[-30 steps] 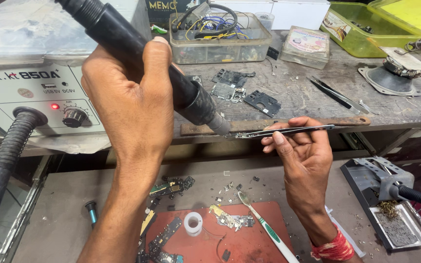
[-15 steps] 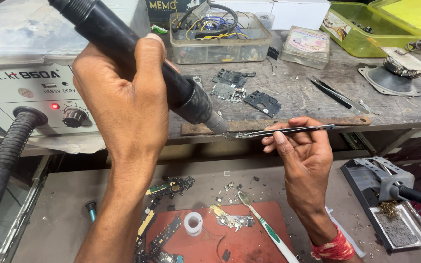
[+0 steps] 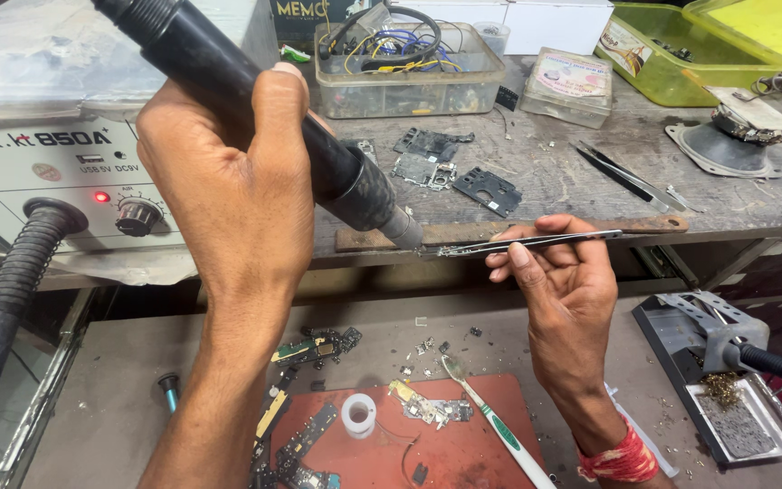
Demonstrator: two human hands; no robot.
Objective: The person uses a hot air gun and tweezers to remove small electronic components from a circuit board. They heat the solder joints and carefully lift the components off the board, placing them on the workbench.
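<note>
Your left hand (image 3: 228, 181) is wrapped tightly around the black hot-air handpiece (image 3: 255, 100), which slants down to the right so that its metal nozzle (image 3: 402, 228) ends at the front edge of the upper bench (image 3: 590, 181). Your right hand (image 3: 563, 290) pinches slim metal tweezers (image 3: 527, 243) between thumb and fingertips, held nearly level; their tips point left and meet the nozzle mouth, touching or just short of it. Whether anything tiny sits between the tips cannot be told.

Compared with the frame half a second ago, the handpiece keeps the same slant, the nozzle remains at the tweezer tips, and your right hand has not shifted; the change is slight at most.

The ribbed black hose (image 3: 11, 299) runs from the grey rework station (image 3: 56, 163), whose red lamp (image 3: 101, 196) glows beside the round knob (image 3: 138, 217). On the lower shelf lie a red mat (image 3: 481, 444) bearing circuit-board scraps (image 3: 427, 409), a small white tape roll (image 3: 358, 415) and a green-and-white toothbrush (image 3: 495, 421). A soldering-iron stand (image 3: 726, 362) sits at the right.
</note>
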